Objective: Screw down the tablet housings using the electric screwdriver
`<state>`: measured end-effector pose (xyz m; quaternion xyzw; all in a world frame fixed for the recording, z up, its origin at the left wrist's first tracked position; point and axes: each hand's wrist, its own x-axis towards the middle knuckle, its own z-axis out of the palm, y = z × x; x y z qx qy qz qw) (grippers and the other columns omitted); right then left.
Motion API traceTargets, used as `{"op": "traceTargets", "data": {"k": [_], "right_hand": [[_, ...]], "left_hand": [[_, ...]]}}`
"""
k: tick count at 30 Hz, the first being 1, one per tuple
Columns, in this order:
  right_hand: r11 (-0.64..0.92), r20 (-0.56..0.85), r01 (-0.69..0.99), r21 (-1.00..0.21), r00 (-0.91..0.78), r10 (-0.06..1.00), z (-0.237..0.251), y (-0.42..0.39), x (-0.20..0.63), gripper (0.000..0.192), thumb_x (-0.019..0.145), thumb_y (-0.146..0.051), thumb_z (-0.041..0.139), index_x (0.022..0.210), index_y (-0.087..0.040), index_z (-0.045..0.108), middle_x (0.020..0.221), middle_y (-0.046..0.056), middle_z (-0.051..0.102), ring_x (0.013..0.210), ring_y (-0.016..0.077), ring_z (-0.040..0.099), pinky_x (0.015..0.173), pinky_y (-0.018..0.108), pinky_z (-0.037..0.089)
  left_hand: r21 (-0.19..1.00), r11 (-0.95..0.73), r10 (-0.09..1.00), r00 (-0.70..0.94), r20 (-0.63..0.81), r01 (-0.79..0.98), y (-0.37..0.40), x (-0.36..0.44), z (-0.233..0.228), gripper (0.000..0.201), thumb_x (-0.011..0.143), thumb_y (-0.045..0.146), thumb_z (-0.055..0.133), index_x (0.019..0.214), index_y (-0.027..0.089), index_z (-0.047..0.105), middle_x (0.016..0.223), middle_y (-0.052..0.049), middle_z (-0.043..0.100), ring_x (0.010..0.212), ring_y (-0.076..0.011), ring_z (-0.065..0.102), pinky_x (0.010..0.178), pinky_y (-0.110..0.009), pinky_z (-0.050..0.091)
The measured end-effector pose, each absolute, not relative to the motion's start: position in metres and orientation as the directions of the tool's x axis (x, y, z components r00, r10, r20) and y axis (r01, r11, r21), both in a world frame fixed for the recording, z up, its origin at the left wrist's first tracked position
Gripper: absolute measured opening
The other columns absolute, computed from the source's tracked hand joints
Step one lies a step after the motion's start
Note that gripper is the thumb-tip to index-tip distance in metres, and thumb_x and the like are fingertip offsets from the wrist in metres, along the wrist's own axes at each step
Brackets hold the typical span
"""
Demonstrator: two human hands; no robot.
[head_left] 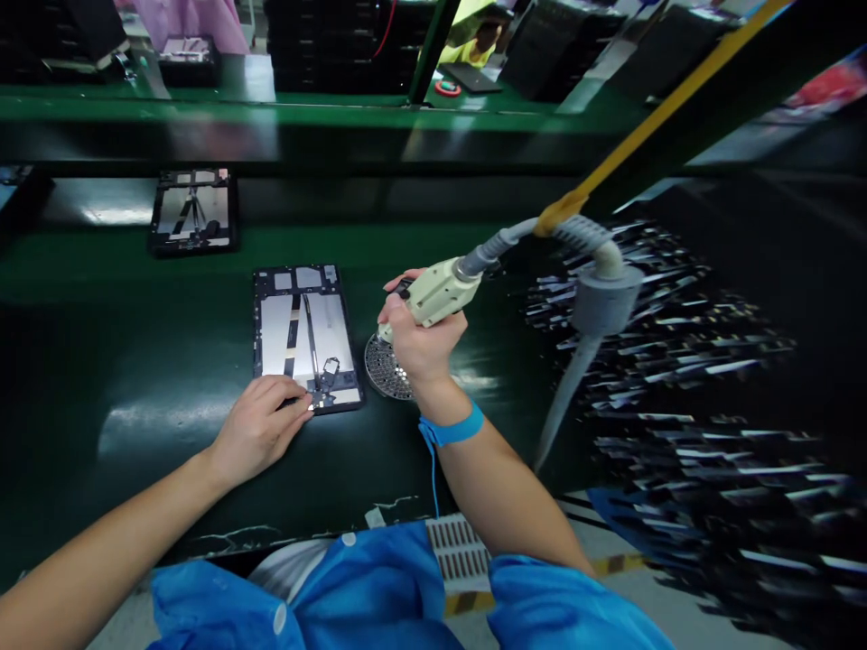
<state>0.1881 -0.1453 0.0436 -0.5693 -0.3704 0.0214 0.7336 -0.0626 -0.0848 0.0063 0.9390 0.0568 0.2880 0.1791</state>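
Observation:
An opened tablet (275,343) lies on the green bench, its inner side up, showing a pale battery area and dark ribbon cables. My left hand (261,424) rests at its lower edge, thumb and fingertips drawn together on the edge and the small board there. A pale green electric screwdriver (443,291) is gripped in my right hand (424,348), fingers wrapped round its body. The tool slants downward, with its tip at a round perforated screw tray (389,372) just right of the tablet. My right forearm partly hides that tray.
Another opened tablet (194,212) sits farther back on the left. A grey cable (575,361) hangs from a yellow strap (629,153) at right. Many dark parts with shiny edges (704,361) stand densely along the right side. A blue wrist strap (455,426) trails a cord.

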Motion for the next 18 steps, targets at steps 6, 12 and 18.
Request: {"op": "traceTargets", "data": {"k": [6, 12, 18], "right_hand": [[0.283, 0.480, 0.389, -0.877, 0.752, 0.452, 0.040, -0.144, 0.189, 0.022, 0.082, -0.026, 0.069, 0.103, -0.025, 0.062, 0.088, 0.001, 0.070, 0.074, 0.0192, 0.073, 0.072, 0.040, 0.065], [0.235, 0.490, 0.430, -0.872, 0.764, 0.419, 0.035, -0.143, 0.191, 0.023, 0.082, -0.028, 0.070, 0.103, -0.024, 0.063, 0.084, 0.001, 0.067, 0.075, 0.0192, 0.071, 0.071, 0.038, 0.064], [0.252, 0.524, 0.460, -0.851, 0.732, 0.436, 0.043, -0.145, 0.190, 0.020, 0.085, -0.027, 0.067, 0.103, -0.025, 0.060, 0.089, 0.001, 0.068, 0.061, 0.0141, 0.066, 0.056, 0.032, 0.060]], "left_hand": [[0.393, -0.919, 0.239, 0.829, 0.506, 0.025, -0.086, -0.063, 0.006, 0.022, 0.096, 0.012, 0.065, 0.116, 0.019, 0.067, 0.108, -0.010, 0.070, 0.103, -0.0237, 0.064, 0.086, -0.041, 0.055], [0.390, -0.916, 0.300, 0.809, 0.505, 0.096, -0.092, -0.064, 0.003, 0.023, 0.095, 0.013, 0.065, 0.117, 0.021, 0.068, 0.108, -0.010, 0.070, 0.106, -0.0263, 0.064, 0.086, -0.042, 0.055], [0.429, -0.898, 0.328, 0.798, 0.506, 0.097, -0.095, -0.063, 0.002, 0.023, 0.095, 0.012, 0.064, 0.116, 0.020, 0.069, 0.110, -0.010, 0.070, 0.113, -0.0273, 0.065, 0.094, -0.046, 0.057]]}}
